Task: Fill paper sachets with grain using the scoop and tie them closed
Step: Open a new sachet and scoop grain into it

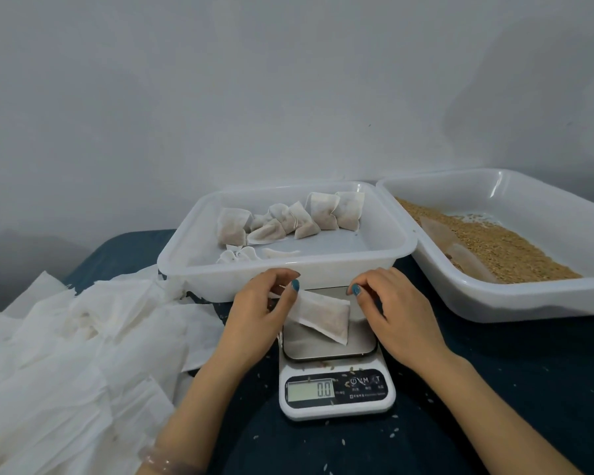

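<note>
The left hand (258, 310) pinches the upper left end of a filled paper sachet (323, 317) between thumb and curled fingers, and a thin drawstring (282, 286) shows just by the thumb; the right hand (395, 310) has its fingers curled, with the thumb tip against the forefinger just above the sachet's upper right corner; a bit of white shows between them, but I cannot tell whether it grips string, paper or nothing. Both thumbnails are painted teal; a pale bracelet (165, 457) sits on the left wrist.

The sachet hangs tilted between the two hands, its lower right corner over the steel platform (330, 351) of a white kitchen scale (336, 411); the scale's display (311, 389) reads 0.0; a few grains lie on the scale's body below the platform.

Just behind the hands, at the middle of the table (494, 389), stands a white plastic tray (278, 279); filled and tied sachets (288, 217) lie bunched along its far side, with a few more near its front left corner. Touching it on the right, at the table's far right corner, is a second white tray (494, 303) holding the grain (508, 252), heaped toward its left wall; a translucent scoop (450, 245) lies on the grain near that wall.

Along the table's left edge spreads a loose pile of empty paper sachets (83, 337), reaching up against the first tray; the table's covering is dark blue, with stray grains (395, 430) scattered over it around the scale; a plain grey wall (288, 97) rises behind.
</note>
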